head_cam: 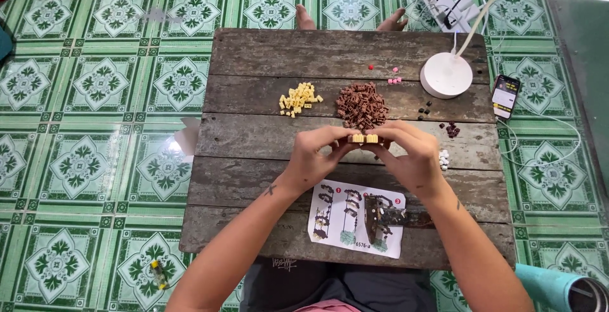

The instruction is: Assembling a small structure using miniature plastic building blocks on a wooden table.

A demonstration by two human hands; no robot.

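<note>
Plainly, the left hand (pixel 312 157) and right hand (pixel 412 154) pinch shut on a small, seemingly part-built yellow brick piece (pixel 365 139) mid-worktop (pixel 254 140), where a slip could scatter it into the brown brick pile (pixel 361 106) at 12 o'clock.

Single head-worn view, looking almost straight down, fairly near, wooden table (pixel 266 140) filling centre frame
</note>
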